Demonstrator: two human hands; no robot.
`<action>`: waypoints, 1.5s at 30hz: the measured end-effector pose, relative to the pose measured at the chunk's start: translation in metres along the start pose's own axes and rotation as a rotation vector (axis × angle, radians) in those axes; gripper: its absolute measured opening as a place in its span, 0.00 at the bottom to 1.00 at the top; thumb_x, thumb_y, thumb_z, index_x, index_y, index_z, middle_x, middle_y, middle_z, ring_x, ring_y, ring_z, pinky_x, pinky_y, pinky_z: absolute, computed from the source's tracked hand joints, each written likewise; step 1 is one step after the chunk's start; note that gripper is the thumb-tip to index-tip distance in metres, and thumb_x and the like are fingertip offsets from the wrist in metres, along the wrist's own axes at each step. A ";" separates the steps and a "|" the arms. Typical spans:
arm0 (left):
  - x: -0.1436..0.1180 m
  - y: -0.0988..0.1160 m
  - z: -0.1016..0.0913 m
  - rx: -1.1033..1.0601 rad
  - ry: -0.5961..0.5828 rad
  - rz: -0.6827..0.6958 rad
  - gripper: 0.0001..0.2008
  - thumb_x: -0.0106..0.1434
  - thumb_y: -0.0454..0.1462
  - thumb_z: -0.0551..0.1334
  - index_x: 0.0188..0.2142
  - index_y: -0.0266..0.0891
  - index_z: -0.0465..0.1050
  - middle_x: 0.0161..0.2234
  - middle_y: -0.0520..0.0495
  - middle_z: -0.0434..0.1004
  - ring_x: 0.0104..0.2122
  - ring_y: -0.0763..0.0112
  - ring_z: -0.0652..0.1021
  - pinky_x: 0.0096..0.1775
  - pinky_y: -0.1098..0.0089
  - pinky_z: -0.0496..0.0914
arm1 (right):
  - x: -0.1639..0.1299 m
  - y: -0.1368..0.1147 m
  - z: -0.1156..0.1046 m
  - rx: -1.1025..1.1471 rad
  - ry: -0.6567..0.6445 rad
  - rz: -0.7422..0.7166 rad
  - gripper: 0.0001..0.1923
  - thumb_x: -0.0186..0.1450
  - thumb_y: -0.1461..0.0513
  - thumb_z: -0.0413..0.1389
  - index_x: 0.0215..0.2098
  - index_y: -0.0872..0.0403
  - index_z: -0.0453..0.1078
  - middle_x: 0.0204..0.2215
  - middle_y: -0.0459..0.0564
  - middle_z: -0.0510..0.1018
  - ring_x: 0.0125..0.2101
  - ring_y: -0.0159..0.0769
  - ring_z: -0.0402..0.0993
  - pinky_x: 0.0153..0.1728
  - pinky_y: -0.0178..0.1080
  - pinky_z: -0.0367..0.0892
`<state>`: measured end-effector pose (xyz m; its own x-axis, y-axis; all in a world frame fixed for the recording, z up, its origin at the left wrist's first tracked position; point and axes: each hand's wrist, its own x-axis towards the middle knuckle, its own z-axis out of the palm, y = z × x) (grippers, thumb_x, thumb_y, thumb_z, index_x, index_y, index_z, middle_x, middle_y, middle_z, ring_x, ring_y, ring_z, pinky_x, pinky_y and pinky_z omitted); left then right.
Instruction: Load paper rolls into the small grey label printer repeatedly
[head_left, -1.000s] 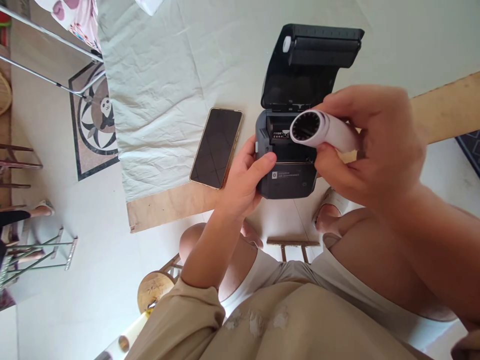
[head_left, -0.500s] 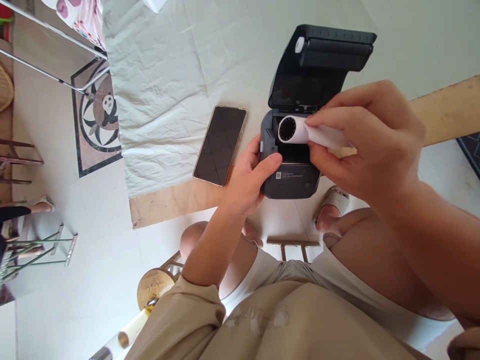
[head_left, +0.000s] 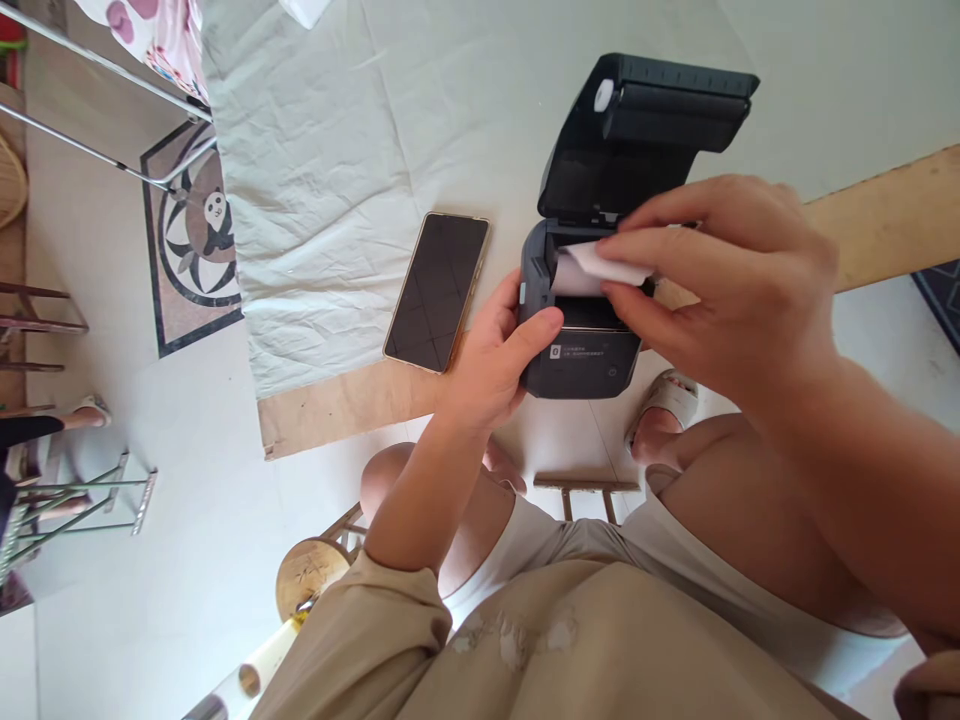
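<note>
A small dark grey label printer (head_left: 581,365) is held at the table's near edge, its black lid (head_left: 637,150) swung up. My left hand (head_left: 499,350) wraps round its left side, with the thumb on the front rim. A white paper roll (head_left: 577,278) lies partly inside the compartment. My right hand (head_left: 720,270) pinches the roll at its right part between thumb and fingers; the fingers hide its right end. Left of the printer lies a phone (head_left: 437,292) with a dark screen.
A pale cloth (head_left: 322,200) covers the wooden table (head_left: 345,405). Below left stands a round wooden stool (head_left: 311,578). Metal rack bars (head_left: 97,60) cross the upper left. A person's foot (head_left: 90,412) shows at the far left.
The paper roll has gone down into the printer's compartment and turned, so its open end no longer faces me. My right hand has moved slightly left with it. My left hand has stayed put.
</note>
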<state>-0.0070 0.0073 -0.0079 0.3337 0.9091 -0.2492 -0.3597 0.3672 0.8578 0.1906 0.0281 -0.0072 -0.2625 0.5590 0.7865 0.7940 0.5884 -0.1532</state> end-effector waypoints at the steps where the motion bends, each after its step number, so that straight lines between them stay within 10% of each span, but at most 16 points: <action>1: 0.000 0.000 0.000 -0.002 -0.005 -0.008 0.23 0.64 0.49 0.74 0.53 0.44 0.74 0.46 0.47 0.86 0.46 0.58 0.87 0.43 0.66 0.83 | 0.000 0.000 0.000 -0.006 0.013 -0.003 0.10 0.64 0.67 0.63 0.41 0.47 0.74 0.36 0.42 0.84 0.33 0.36 0.81 0.34 0.44 0.63; 6: 0.001 -0.001 -0.002 -0.038 -0.027 -0.014 0.23 0.64 0.48 0.74 0.53 0.44 0.74 0.47 0.47 0.85 0.46 0.58 0.86 0.44 0.65 0.82 | 0.004 -0.006 -0.006 0.069 0.127 -0.071 0.09 0.64 0.68 0.63 0.34 0.48 0.70 0.23 0.37 0.78 0.29 0.33 0.79 0.33 0.44 0.61; 17: 0.003 -0.002 -0.001 -0.102 -0.034 0.004 0.22 0.63 0.50 0.74 0.51 0.45 0.76 0.46 0.47 0.85 0.53 0.57 0.84 0.45 0.63 0.84 | -0.005 -0.013 -0.013 0.243 -0.065 -0.132 0.12 0.63 0.70 0.59 0.39 0.46 0.72 0.30 0.38 0.81 0.33 0.34 0.75 0.35 0.42 0.62; 27: 0.002 -0.002 -0.002 -0.077 -0.020 -0.016 0.26 0.61 0.52 0.74 0.53 0.45 0.74 0.48 0.45 0.85 0.53 0.52 0.84 0.47 0.61 0.83 | -0.005 -0.007 -0.010 0.147 0.176 -0.154 0.09 0.59 0.67 0.62 0.34 0.49 0.69 0.22 0.40 0.73 0.26 0.34 0.70 0.28 0.43 0.54; 37: 0.002 -0.002 -0.002 -0.090 -0.049 -0.002 0.19 0.64 0.48 0.73 0.51 0.47 0.76 0.44 0.49 0.84 0.47 0.59 0.84 0.42 0.64 0.82 | -0.011 -0.031 -0.008 0.133 -0.094 -0.125 0.08 0.66 0.59 0.63 0.30 0.47 0.69 0.31 0.38 0.82 0.34 0.35 0.76 0.37 0.44 0.62; 45: -0.002 -0.001 -0.006 -0.039 -0.069 -0.003 0.21 0.62 0.39 0.75 0.52 0.48 0.75 0.50 0.52 0.81 0.53 0.66 0.80 0.52 0.73 0.76 | -0.010 -0.024 -0.007 0.297 -0.026 -0.174 0.05 0.70 0.56 0.59 0.38 0.49 0.71 0.34 0.41 0.83 0.40 0.34 0.81 0.39 0.45 0.62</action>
<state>-0.0124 0.0068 -0.0109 0.3933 0.8929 -0.2192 -0.3917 0.3784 0.8387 0.1779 0.0040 -0.0065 -0.3966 0.4478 0.8014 0.5427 0.8185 -0.1888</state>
